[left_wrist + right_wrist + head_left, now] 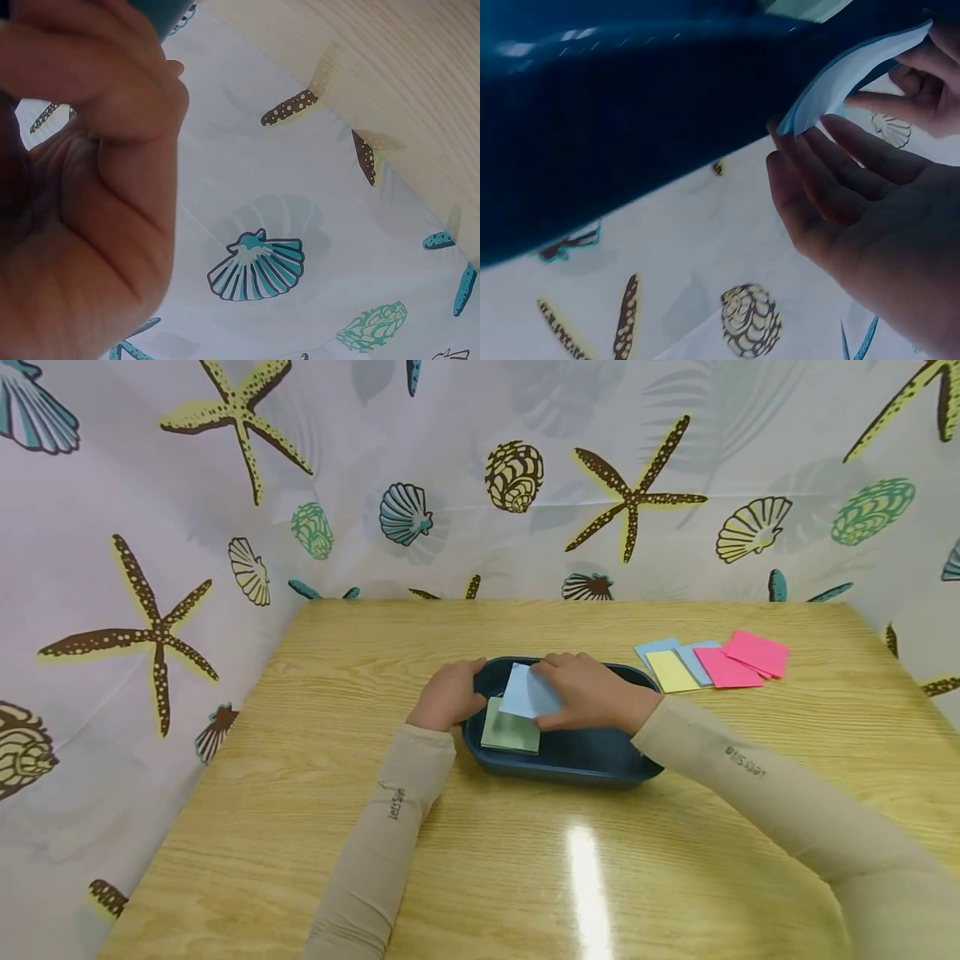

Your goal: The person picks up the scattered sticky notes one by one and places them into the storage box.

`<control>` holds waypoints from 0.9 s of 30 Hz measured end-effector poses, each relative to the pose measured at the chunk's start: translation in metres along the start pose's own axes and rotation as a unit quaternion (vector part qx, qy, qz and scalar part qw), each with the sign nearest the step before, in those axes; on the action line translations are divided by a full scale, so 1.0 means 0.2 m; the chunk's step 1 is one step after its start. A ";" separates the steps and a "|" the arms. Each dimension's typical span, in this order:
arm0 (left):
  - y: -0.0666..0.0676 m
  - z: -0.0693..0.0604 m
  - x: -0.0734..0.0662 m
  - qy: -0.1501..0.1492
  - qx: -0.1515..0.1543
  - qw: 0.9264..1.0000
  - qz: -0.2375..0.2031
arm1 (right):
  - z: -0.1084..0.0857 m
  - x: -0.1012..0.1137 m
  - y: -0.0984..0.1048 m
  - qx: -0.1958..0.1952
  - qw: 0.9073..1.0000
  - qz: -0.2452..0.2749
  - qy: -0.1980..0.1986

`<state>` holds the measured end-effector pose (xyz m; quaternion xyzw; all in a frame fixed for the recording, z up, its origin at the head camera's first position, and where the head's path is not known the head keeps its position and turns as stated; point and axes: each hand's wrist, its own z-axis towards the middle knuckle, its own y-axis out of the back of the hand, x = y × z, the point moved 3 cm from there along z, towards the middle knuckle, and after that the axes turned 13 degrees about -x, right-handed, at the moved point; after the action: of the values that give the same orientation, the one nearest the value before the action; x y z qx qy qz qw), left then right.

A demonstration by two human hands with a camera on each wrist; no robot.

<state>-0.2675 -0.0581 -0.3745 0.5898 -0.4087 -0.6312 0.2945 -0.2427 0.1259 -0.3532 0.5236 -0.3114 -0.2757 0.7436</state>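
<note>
Head view shows, beyond both hands, a white cloth (pixel 480 406) printed with shells and starfish. Below the hands spreads a wooden table (pixel 525 868), where a dark blue tray (pixel 555 772) sits to the right of the left hand (pixel 447 696). That hand is curled at the tray's end and appears to grip its rim, though the fingertips are poorly seen. The right hand (pixel 588 693) pinches one sheet, thumb and fingers spread to its edges. Farther right of this grip, pink notes (pixel 727 670), a yellow note (pixel 671 672) and blue ones overlap on the table. Left of it, a green stack (pixel 510 735) lies in the tray. Smallest, the gripped light blue note (pixel 523 693) bows above the tray, partly covering the stack.
</note>
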 end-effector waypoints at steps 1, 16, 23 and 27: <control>0.00 0.00 0.00 -0.002 0.001 1.000 -0.002 | 0.01 0.02 -0.01 0.006 1.000 -0.004 0.008; -0.01 -0.01 0.00 -0.010 0.014 1.000 -0.009 | 0.10 0.14 -0.14 0.122 0.989 -0.069 0.039; 0.00 -0.01 0.00 -0.005 0.010 1.000 -0.009 | 0.11 0.15 -0.17 0.138 0.988 -0.059 0.039; 0.01 -0.01 0.00 -0.003 0.010 1.000 -0.010 | 0.12 0.15 -0.19 0.145 0.987 -0.061 0.039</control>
<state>-0.2659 -0.0597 -0.3736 0.5950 -0.4097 -0.6316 0.2815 -0.2435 0.0779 -0.3781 0.6540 -0.2865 -0.2520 0.6532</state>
